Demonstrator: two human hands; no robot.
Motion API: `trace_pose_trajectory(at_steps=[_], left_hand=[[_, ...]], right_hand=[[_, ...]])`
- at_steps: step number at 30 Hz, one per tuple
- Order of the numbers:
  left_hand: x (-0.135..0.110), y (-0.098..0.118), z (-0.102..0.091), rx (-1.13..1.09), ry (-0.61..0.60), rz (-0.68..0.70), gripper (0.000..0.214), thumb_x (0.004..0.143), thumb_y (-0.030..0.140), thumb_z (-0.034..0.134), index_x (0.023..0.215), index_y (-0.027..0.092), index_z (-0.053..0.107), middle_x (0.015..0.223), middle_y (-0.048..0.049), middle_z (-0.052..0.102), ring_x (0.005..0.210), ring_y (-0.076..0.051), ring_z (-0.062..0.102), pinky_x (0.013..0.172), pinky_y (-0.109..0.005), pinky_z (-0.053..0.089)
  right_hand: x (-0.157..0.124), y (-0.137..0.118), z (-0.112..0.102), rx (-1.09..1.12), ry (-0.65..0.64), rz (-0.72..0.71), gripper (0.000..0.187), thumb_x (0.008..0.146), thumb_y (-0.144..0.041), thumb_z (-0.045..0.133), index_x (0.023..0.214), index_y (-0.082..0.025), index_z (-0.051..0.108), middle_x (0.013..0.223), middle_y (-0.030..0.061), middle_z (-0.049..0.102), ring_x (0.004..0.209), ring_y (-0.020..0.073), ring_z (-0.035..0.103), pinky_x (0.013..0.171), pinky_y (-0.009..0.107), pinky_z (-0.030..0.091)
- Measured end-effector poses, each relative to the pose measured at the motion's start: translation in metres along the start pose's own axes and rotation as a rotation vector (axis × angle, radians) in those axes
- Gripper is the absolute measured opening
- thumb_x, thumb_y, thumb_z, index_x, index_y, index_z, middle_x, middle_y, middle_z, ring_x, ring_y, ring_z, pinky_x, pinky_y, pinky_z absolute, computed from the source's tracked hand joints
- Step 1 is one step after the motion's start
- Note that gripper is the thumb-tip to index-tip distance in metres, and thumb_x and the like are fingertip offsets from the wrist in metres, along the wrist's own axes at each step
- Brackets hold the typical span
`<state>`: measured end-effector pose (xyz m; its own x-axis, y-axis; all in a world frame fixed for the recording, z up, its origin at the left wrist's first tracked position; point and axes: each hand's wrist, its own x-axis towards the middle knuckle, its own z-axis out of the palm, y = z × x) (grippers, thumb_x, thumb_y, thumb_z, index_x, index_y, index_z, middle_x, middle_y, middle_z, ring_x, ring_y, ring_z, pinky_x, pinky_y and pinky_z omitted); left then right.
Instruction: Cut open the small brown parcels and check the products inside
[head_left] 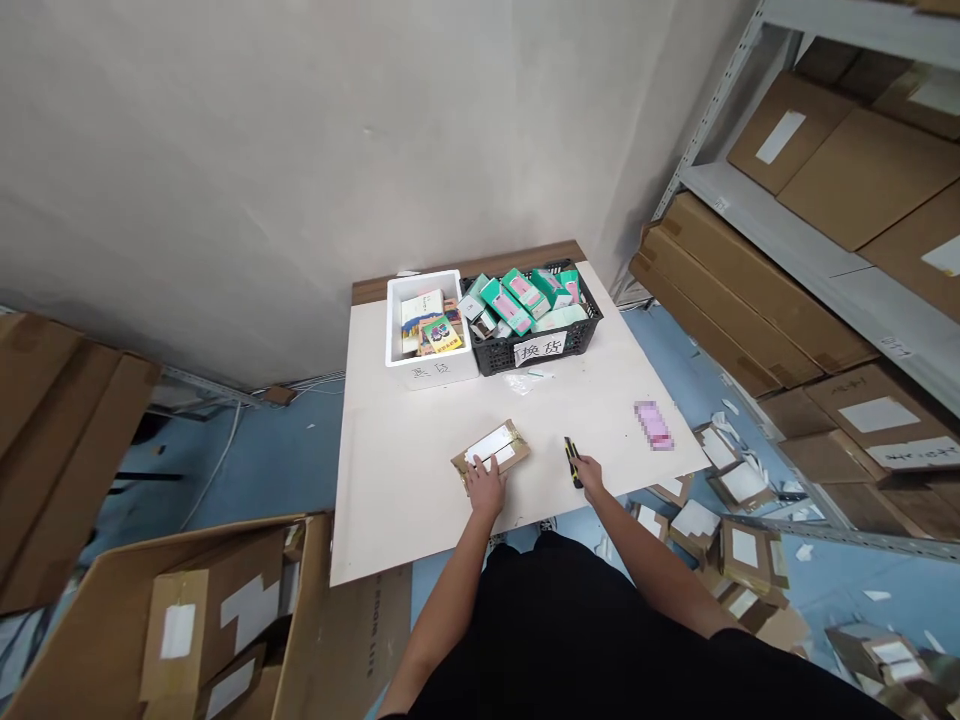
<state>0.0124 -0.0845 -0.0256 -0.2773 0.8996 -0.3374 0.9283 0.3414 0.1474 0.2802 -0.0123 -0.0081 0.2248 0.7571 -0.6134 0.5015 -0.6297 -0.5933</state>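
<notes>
A small brown cardboard parcel (491,450) with a white label lies on the pale table (420,480). My left hand (486,488) rests on its near edge, fingers curled over the box. My right hand (587,474) is closed round a yellow and black utility knife (572,460), which points away from me, a short way right of the parcel.
At the table's back stand a white foam box (431,330) and a black crate (536,312) full of small green boxes. A pink item (653,424) lies at the right. Shelves of cartons fill the right side. An open carton (187,620) and scattered opened parcels (742,540) cover the floor.
</notes>
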Motion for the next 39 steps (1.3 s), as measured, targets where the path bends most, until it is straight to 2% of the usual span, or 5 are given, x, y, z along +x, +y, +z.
trace_pose_trajectory(at_steps=[5,13,19,30,39], left_hand=[[0.002,-0.016,-0.029,-0.023,0.068,0.016,0.055,0.104,0.033,0.045,0.158,0.022,0.046,0.157,-0.0166,0.053,0.147,-0.034,0.045,0.113,-0.048,0.048],[0.030,-0.006,-0.050,0.048,0.041,0.032,0.069,0.100,0.043,0.053,0.164,0.025,0.036,0.169,-0.0142,0.037,0.153,-0.038,0.033,0.116,-0.053,0.039],[0.028,0.018,-0.043,0.086,0.129,-0.015,0.062,0.105,0.044,0.040,0.162,0.021,0.039,0.151,-0.0189,0.054,0.126,-0.034,0.054,0.107,-0.048,0.045],[0.047,0.029,-0.053,0.086,-0.037,0.015,0.061,0.101,0.026,0.044,0.155,-0.002,0.039,0.117,-0.0279,0.070,0.104,-0.033,0.072,0.088,-0.043,0.055],[0.030,0.008,-0.063,-0.118,-0.039,0.012,0.047,0.110,0.027,0.025,0.122,0.016,0.069,0.109,-0.0123,0.079,0.100,-0.023,0.074,0.084,-0.030,0.052]], right_hand=[[0.035,-0.027,-0.014,-0.161,0.028,-0.064,0.068,0.099,-0.033,0.046,0.161,-0.007,0.036,0.146,0.0233,0.061,0.132,0.0287,0.063,0.104,0.040,0.053],[-0.030,-0.052,0.051,-0.582,-0.444,-0.840,0.079,0.094,-0.013,0.046,0.169,-0.025,0.024,0.175,0.0041,0.024,0.161,0.0239,0.020,0.127,0.044,0.030],[-0.032,-0.053,0.077,-0.923,-0.410,-0.825,0.100,0.083,-0.011,0.057,0.171,-0.025,0.010,0.177,0.0047,-0.002,0.163,0.0320,-0.010,0.125,0.063,0.023],[-0.015,-0.070,0.055,-0.892,-0.441,-0.755,0.093,0.088,-0.010,0.056,0.170,-0.026,0.016,0.178,0.0033,0.000,0.163,0.0325,-0.004,0.122,0.055,0.031],[-0.002,-0.071,0.044,-0.748,-0.420,-0.708,0.072,0.096,-0.015,0.046,0.166,-0.018,0.030,0.177,0.0038,0.013,0.163,0.0313,0.007,0.123,0.044,0.033]])
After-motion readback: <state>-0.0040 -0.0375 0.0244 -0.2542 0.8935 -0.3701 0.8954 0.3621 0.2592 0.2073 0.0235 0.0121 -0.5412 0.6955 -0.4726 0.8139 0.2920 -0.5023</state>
